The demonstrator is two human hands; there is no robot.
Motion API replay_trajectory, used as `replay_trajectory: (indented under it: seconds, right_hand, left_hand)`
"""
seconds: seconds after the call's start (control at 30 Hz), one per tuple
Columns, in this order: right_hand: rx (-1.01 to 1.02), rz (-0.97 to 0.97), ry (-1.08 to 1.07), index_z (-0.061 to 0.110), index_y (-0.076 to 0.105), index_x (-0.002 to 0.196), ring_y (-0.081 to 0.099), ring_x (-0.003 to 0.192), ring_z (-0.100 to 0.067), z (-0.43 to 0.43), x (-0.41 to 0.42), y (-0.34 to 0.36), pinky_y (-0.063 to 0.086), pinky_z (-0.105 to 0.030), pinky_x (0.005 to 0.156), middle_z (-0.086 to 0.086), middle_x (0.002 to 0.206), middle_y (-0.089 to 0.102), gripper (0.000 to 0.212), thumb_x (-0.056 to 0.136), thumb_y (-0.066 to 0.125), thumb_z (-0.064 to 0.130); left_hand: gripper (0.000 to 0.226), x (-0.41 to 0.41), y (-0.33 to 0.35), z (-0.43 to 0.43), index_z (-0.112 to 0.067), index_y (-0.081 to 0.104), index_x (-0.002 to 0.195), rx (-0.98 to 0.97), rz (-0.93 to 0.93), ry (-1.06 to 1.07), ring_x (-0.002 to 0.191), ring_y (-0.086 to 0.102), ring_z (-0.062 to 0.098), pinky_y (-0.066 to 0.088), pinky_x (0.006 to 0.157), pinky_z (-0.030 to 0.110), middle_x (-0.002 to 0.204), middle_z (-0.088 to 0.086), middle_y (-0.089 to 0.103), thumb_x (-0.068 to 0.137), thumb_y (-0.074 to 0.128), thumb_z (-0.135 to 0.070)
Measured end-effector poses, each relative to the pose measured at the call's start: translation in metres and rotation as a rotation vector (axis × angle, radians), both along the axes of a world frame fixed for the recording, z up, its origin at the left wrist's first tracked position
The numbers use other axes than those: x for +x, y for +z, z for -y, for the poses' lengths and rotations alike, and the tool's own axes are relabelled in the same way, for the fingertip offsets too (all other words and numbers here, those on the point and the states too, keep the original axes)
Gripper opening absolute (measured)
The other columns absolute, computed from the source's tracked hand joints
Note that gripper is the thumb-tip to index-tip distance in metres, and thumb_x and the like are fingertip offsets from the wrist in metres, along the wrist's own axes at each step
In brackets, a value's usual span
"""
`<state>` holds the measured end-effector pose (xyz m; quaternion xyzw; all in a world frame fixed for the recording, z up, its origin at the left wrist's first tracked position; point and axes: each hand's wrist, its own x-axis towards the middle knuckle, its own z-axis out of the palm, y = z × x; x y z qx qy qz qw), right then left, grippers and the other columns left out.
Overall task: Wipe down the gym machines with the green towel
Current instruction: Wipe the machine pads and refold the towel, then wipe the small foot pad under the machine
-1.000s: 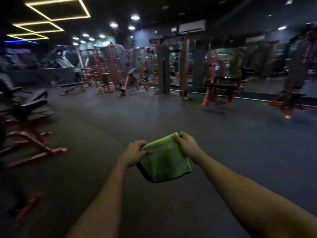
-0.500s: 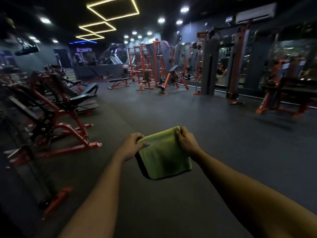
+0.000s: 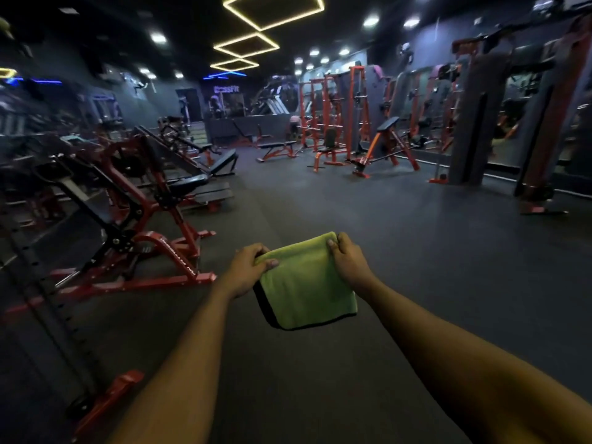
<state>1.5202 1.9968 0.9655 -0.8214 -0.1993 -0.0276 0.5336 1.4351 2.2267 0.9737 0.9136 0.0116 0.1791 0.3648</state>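
A folded green towel (image 3: 309,286) with a dark edge hangs in front of me at arm's length over the dark floor. My left hand (image 3: 248,270) pinches its upper left corner and my right hand (image 3: 347,262) pinches its upper right corner. A red-framed machine (image 3: 141,219) with black pads stands to my left, its base feet about level with my left hand. Other red and orange machines (image 3: 333,136) stand far off across the room.
A dark slanted rail with a red foot (image 3: 109,398) runs down the lower left. Benches (image 3: 278,149) and racks line the back; grey columns (image 3: 471,123) and mirrors line the right wall. Dark rubber floor (image 3: 416,245) stretches ahead.
My view has swung to the left, bringing the red machines on the left into sight and closer. Both hands keep holding the towel the same way.
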Motion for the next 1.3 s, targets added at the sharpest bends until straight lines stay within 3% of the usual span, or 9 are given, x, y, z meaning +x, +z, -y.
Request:
replay_trajectory:
  seconds: [0.13,0.27,0.37,0.5,0.6,0.87,1.03,1.2,1.3]
  right_hand:
    - [-0.001,0.004,0.076,0.013,0.041,0.089,0.043,0.072,-0.013,-0.037,0.091,0.003,0.035,-0.032,0.061,-0.002,0.082,0.048,0.026,0.11,0.042,0.028]
    - [-0.019,0.039,0.123,0.018,0.037,0.081,0.043,0.07,-0.012,-0.09,0.213,-0.011,0.034,-0.03,0.058,0.0,0.08,0.048,0.03,0.11,0.042,0.027]
    - [-0.053,0.077,0.152,0.022,0.036,0.079,0.046,0.069,-0.014,-0.138,0.304,-0.018,0.034,-0.033,0.058,0.0,0.078,0.049,0.032,0.11,0.043,0.028]
    - [-0.092,0.074,0.179,0.017,0.038,0.082,0.046,0.072,-0.02,-0.201,0.415,-0.014,0.033,-0.036,0.06,-0.003,0.078,0.049,0.031,0.11,0.042,0.029]
    - [-0.053,0.063,0.194,0.013,0.042,0.087,0.045,0.071,-0.018,-0.246,0.495,-0.004,0.035,-0.033,0.06,-0.003,0.079,0.049,0.027,0.11,0.041,0.027]
    - [-0.036,0.041,0.282,0.012,0.045,0.091,0.047,0.074,-0.015,-0.369,0.712,-0.017,0.039,-0.031,0.062,-0.004,0.084,0.051,0.027,0.11,0.04,0.03]
    - [-0.034,0.028,0.384,0.013,0.045,0.09,0.048,0.075,-0.015,-0.453,0.849,-0.019,0.04,-0.032,0.063,-0.004,0.084,0.051,0.026,0.11,0.041,0.03]
    - [-0.039,0.036,0.461,0.012,0.046,0.09,0.05,0.074,-0.016,-0.554,0.971,0.0,0.039,-0.029,0.06,-0.004,0.082,0.052,0.026,0.11,0.043,0.029]
    - [-0.047,0.024,0.524,0.01,0.045,0.089,0.049,0.074,-0.017,-0.617,1.027,-0.005,0.04,-0.033,0.062,-0.007,0.082,0.051,0.027,0.109,0.044,0.029]
  left_hand:
    - [0.015,0.077,0.005,-0.032,-0.004,0.068,0.095,0.023,-0.005,0.083,0.071,0.056,0.007,0.039,0.057,0.008,0.085,0.007,0.068,0.092,0.072,-0.018]
    - [0.015,0.185,-0.007,-0.081,-0.006,0.068,0.093,0.041,0.001,0.138,0.07,0.057,0.008,0.039,0.058,0.011,0.083,0.005,0.067,0.092,0.072,-0.021]
    - [0.016,0.268,-0.019,-0.127,-0.009,0.067,0.092,0.036,0.004,0.168,0.073,0.059,0.011,0.044,0.066,0.026,0.083,0.005,0.068,0.092,0.072,-0.024]
    - [0.018,0.376,-0.016,-0.191,-0.014,0.067,0.09,0.03,0.009,0.203,0.084,0.06,0.011,0.046,0.078,0.033,0.093,-0.002,0.069,0.09,0.073,-0.031]
    - [0.016,0.455,-0.005,-0.237,-0.019,0.063,0.087,0.043,0.011,0.212,0.076,0.06,0.01,0.045,0.069,0.032,0.081,-0.005,0.066,0.091,0.072,-0.032]
    - [0.014,0.652,-0.012,-0.348,-0.026,0.06,0.085,0.063,-0.023,0.277,0.071,0.059,0.007,0.044,0.065,0.029,0.077,-0.008,0.065,0.093,0.07,-0.032]
    - [0.017,0.769,-0.017,-0.414,-0.015,0.064,0.094,0.042,-0.024,0.358,0.074,0.06,0.009,0.044,0.064,0.03,0.084,-0.001,0.067,0.094,0.068,-0.031]
    - [0.019,0.875,-0.002,-0.495,-0.012,0.068,0.104,0.046,-0.028,0.475,0.078,0.06,0.008,0.04,0.061,0.011,0.091,0.0,0.069,0.096,0.066,-0.03]
    - [0.017,0.925,-0.008,-0.551,-0.013,0.069,0.099,0.053,-0.056,0.533,0.08,0.062,0.013,0.04,0.062,0.02,0.086,-0.002,0.067,0.096,0.066,-0.029]
